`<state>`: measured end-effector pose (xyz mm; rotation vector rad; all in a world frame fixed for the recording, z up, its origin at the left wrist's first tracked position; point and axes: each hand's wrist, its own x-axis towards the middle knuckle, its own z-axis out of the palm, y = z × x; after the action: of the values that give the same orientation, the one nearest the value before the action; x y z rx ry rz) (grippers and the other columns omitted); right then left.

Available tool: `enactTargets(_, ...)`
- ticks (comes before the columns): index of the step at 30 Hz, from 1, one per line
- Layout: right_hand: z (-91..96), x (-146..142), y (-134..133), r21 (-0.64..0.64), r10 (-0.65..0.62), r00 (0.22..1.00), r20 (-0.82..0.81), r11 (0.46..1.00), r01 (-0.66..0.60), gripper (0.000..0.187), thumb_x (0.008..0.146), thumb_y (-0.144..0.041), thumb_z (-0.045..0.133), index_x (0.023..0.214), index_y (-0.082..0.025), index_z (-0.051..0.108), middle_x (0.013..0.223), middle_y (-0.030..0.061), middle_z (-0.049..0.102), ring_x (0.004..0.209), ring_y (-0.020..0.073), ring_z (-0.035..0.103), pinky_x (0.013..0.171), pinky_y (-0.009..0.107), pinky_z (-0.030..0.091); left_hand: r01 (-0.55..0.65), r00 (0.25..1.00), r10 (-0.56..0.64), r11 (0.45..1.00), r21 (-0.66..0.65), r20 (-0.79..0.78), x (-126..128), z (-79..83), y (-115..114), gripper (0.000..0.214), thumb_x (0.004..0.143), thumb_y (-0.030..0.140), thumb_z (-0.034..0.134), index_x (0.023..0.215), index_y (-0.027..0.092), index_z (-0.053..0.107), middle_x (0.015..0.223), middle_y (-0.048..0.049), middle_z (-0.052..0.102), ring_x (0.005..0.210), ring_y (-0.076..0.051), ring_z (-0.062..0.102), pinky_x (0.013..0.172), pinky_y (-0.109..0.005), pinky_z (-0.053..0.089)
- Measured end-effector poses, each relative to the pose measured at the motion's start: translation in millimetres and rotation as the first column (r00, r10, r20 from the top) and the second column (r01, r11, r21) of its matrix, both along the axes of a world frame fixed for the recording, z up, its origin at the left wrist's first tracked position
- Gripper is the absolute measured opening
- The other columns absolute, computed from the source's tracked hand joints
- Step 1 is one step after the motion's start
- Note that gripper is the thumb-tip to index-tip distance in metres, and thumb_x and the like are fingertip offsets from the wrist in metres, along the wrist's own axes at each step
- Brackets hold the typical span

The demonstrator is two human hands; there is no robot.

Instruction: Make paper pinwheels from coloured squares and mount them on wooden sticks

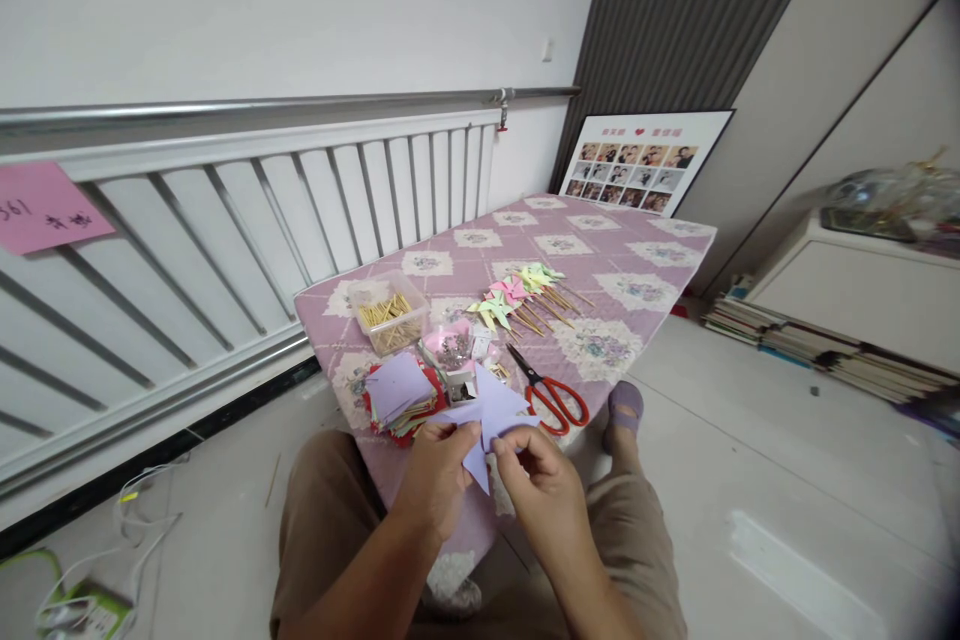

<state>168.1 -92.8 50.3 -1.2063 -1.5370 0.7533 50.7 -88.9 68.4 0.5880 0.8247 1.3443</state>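
Observation:
A purple paper pinwheel [491, 406] with pointed blades is held up over the near end of the table. My left hand [442, 468] pinches it from the left, thumb on the paper close to its middle. From the right, my right hand [536, 470] has thumb and forefinger together at the pinwheel's lower middle; anything small between those fingertips is hidden. Just behind the pinwheel sit a small open box [460, 386] and a clear bag of small metal pieces [454, 348]. To the left lies a stack of coloured paper squares [401, 390], purple on top.
Red-handled scissors [551, 397] lie right of my hands. A plastic tub of short sticks [390, 312] stands at the back left. Several finished pinwheels on sticks [517, 295] lie farther back. A white radiator [360, 185] runs along the table's left side.

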Motion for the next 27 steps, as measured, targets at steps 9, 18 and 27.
enactTargets(9,-5.8,1,6,-0.036,-0.018,1.000,0.019,0.999,0.019,0.025,0.085,-0.034,0.053,0.065,-0.020,0.053,0.064,-0.0002,0.055,0.061,0.0147,0.051,0.058,0.025,0.041,-0.011,0.999,0.013,0.999,-0.041,0.038,1,-5.1,2,0.015,0.065,0.025,0.073,0.075,0.014,0.070,0.071,-0.0018,0.066,0.064,-0.013,0.057,0.062,-0.024,0.043)
enactTargets(18,-6.3,2,6,-0.016,-0.033,0.999,0.023,0.999,0.033,0.024,0.085,-0.032,0.054,0.064,-0.020,0.053,0.063,-0.0011,0.054,0.061,0.0138,0.051,0.058,0.024,0.041,-0.032,0.998,0.030,0.999,-0.030,-0.064,4,-13.2,3,0.025,0.066,0.029,0.072,0.086,0.014,0.069,0.078,-0.0042,0.068,0.071,-0.016,0.059,0.066,-0.026,0.045)
enactTargets(27,3.0,9,0,0.024,-0.044,0.999,-0.024,0.999,0.044,0.014,0.083,-0.032,0.059,0.076,-0.020,0.060,0.085,0.0051,0.062,0.077,0.0174,0.058,0.065,0.026,0.047,-0.145,0.925,0.106,0.986,-0.081,-0.364,-4,-17.9,7,0.022,0.066,0.036,0.066,0.065,0.015,0.060,0.059,0.0011,0.059,0.056,-0.012,0.052,0.056,-0.024,0.041)
